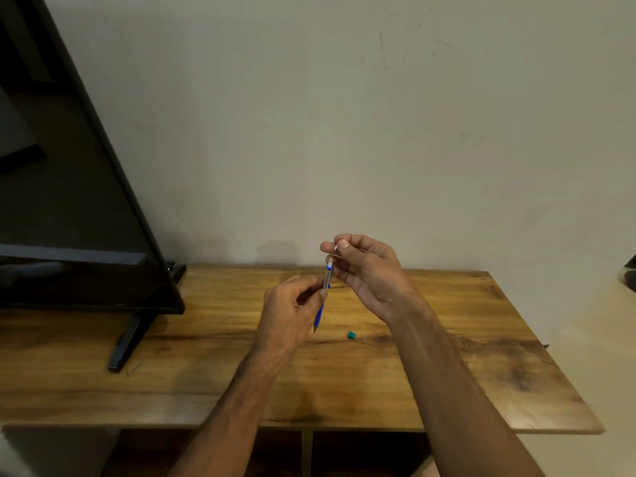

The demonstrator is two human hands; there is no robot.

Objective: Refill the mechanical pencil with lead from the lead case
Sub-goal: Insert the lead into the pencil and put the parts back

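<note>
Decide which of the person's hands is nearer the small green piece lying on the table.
Left, narrowly. The left hand is up-left of the green piece; the right hand is higher above it.

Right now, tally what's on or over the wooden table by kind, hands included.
Bare hands: 2, left hand, right hand
Blue and silver mechanical pencil, held in the left hand: 1
Small green cap-like piece on the wooden table: 1
Black flat screen on a stand: 1
Total: 5
</note>
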